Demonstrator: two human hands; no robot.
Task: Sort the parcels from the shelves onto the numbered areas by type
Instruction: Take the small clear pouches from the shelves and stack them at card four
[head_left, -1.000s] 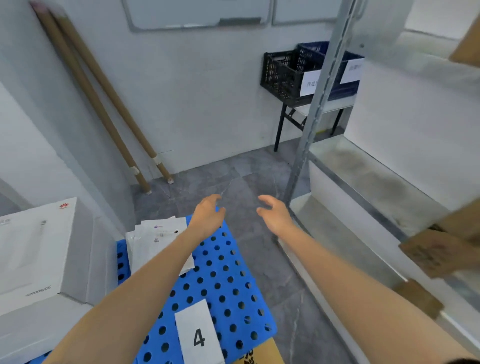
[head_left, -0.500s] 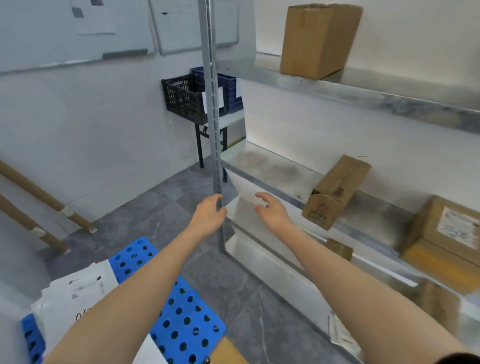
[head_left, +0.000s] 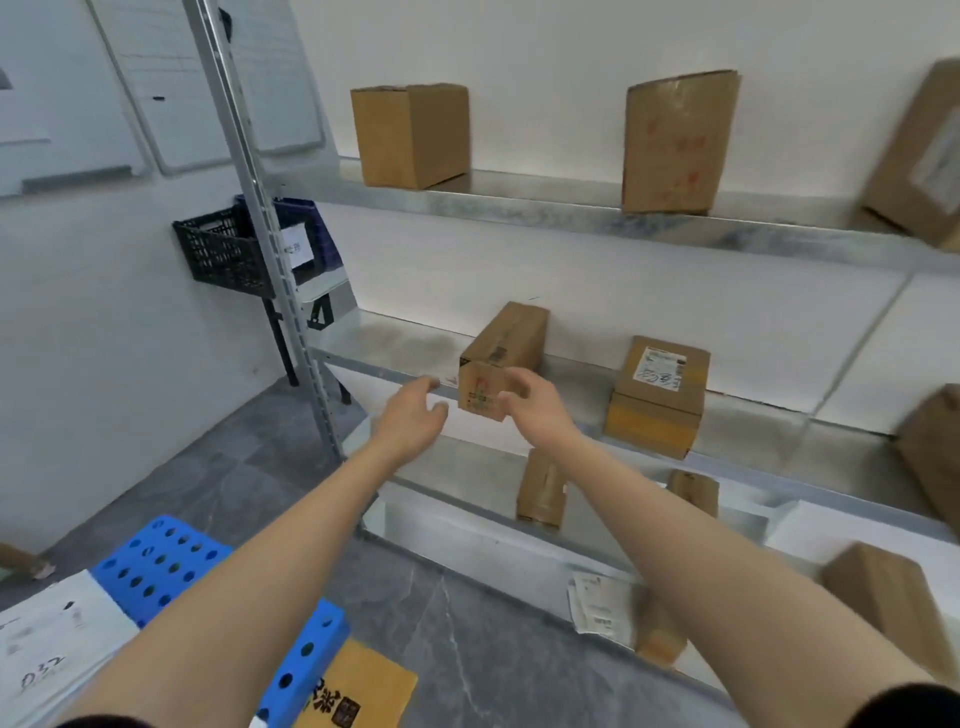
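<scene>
A long brown cardboard box (head_left: 506, 345) lies on the middle metal shelf (head_left: 395, 340), its near end jutting over the front edge. My left hand (head_left: 410, 415) hovers just left of that end, fingers loosely spread and empty. My right hand (head_left: 535, 402) is in front of the box's near end, fingers curved, holding nothing; whether it touches the box I cannot tell. A labelled box stack (head_left: 657, 395) sits to the right on the same shelf. Two upright boxes (head_left: 413, 135) (head_left: 675, 140) stand on the upper shelf.
A blue perforated pallet (head_left: 171, 566) lies on the grey floor at lower left, with white mail bags (head_left: 47, 644) on it and a flat brown parcel (head_left: 358, 686) beside it. Small boxes (head_left: 540, 488) fill the lower shelves. A black crate (head_left: 223, 254) sits behind the shelf upright (head_left: 270, 244).
My view has swung right and up from the pallet to the shelves. Both hands have moved forward from near the upright to either side of the long box's near end.
</scene>
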